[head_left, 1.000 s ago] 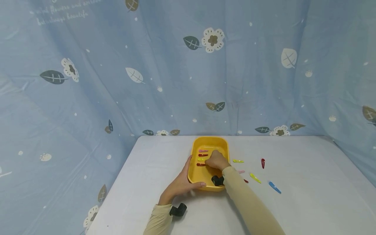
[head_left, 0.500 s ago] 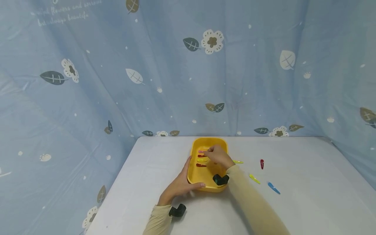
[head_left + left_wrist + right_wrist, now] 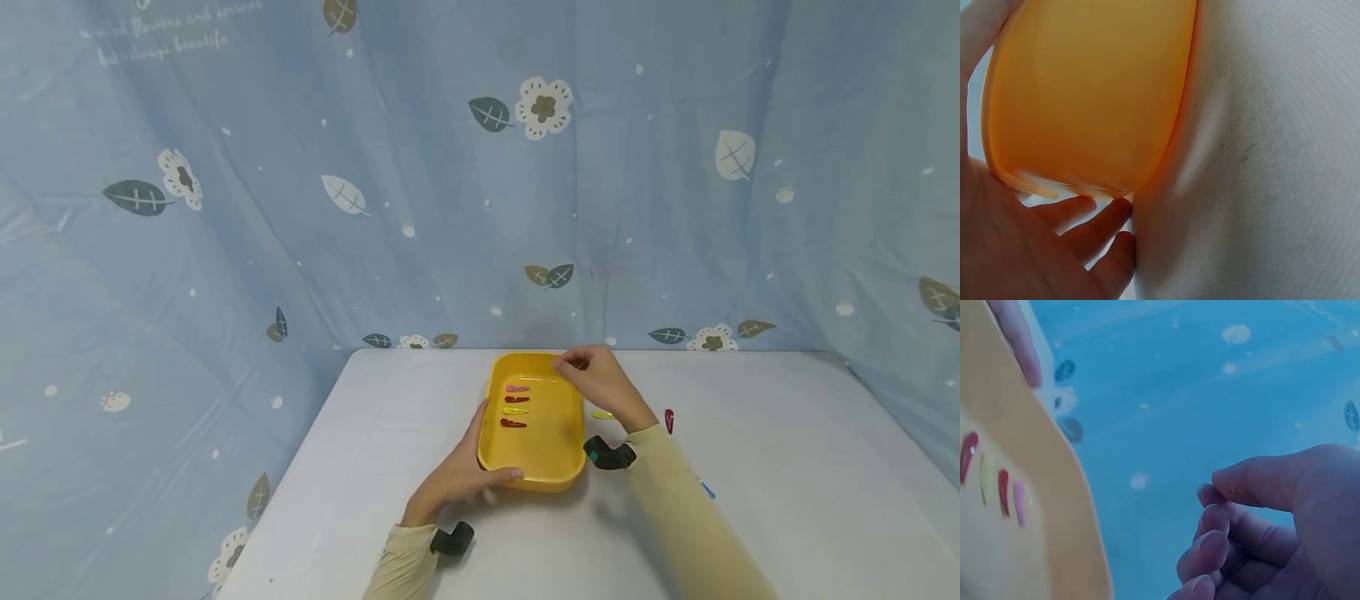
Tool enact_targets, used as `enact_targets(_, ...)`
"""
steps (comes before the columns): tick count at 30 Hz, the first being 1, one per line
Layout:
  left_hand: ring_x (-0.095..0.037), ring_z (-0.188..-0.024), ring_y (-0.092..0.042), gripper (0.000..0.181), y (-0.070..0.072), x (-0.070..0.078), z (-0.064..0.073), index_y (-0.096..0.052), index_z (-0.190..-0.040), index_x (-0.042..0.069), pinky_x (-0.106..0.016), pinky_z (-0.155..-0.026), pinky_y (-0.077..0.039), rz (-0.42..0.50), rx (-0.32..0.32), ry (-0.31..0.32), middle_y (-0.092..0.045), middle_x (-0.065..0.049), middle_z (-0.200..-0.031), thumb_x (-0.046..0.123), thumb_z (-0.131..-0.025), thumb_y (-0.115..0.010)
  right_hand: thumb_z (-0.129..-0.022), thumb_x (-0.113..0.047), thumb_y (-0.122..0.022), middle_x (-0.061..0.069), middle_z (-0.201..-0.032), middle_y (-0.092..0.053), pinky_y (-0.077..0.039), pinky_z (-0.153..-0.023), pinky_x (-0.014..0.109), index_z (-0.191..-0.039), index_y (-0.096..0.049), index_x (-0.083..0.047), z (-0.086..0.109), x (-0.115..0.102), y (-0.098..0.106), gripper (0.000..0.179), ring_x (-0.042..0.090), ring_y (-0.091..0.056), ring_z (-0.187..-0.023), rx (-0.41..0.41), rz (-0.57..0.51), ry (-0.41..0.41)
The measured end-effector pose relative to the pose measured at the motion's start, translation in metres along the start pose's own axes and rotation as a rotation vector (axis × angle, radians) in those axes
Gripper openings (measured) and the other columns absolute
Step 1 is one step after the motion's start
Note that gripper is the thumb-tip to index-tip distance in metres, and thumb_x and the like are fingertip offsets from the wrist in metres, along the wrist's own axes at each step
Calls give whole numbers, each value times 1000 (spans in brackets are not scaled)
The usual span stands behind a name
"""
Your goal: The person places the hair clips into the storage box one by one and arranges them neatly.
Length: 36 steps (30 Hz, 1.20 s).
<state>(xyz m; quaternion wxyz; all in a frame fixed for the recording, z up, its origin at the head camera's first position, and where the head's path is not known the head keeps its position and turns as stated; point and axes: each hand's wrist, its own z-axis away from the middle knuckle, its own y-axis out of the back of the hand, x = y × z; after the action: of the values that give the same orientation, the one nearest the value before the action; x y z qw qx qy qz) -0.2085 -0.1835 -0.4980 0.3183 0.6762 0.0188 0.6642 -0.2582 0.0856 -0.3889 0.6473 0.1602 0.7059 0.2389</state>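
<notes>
The slim, pointed blue hair clip only peeks out, partly hidden behind the beige right sleeve! And the rounded yellow tray runs off the left wrist view's top edge.

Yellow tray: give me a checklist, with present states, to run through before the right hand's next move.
1. Yellow tray steadied: ok, the left hand holds its near left corner.
2. Row of clips tidy: ok, pink, red, yellow and red lie apart, far to near.
3. Room inside: ok, bare floor to the row's right.
4. Right hand free: ok, no clip shows in it.
5. Blue clip fully visible: not ok, the right sleeve partly covers it.
6. Other clips beneath that sleeve: cannot tell.
</notes>
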Motion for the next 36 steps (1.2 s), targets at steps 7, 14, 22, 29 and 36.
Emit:
enact_targets(7, -23, -142, -45, 128, -1, -2, 1, 5, -167, 30, -60, -125, -31, 15, -2, -8, -29, -5, -169, 52, -79, -86, -104, -22, -62, 17, -106, -73, -55, -81, 33, -111, -73, 0, 11, 19, 24, 26, 24, -63, -90, 52, 48, 62)
enact_targets(14, -23, -145, -43, 128, -2, -1, 1, 5, -167, 30, -59, -126, -30, 17, -2, -8, -27, -5, -170, 53, -79, -86, -104, -28, -63, 15, -108, -73, -59, -88, 39, -112, -73, -4, 26, 41, 37, 28, 26, -65, -95, 99, 108, 24)
enact_targets(22, -20, -144, -43, 129, -1, 1, -1, 5, -166, 33, -56, -126, -30, 11, -1, 13, -27, -1, -170, 54, -78, -86, -102, -23, -66, 13, -100, -74, -53, -70, 25, -110, -73, -3, 39, 59, 48, 23, 23, -62, -88, 123, 158, 35)
enact_targets(29, -21, -146, -40, 129, -1, 2, -2, 5, -166, 33, -57, -127, -28, 10, -4, 6, -25, -1, -171, 54, -78, -86, -101, -21, -68, 9, -97, -73, -51, -67, 23, -108, -74, -4, 50, 78, 47, 20, 19, -61, -85, 94, 176, 37)
enact_targets(36, -23, -146, -41, 129, -1, 1, 0, 5, -166, 34, -59, -126, -29, 7, 3, 29, -26, -2, -171, 54, -78, -87, -100, -20, -69, 5, -96, -72, -49, -68, 23, -107, -75, -6, 56, 92, 39, 17, 18, -59, -86, 59, 193, 0)
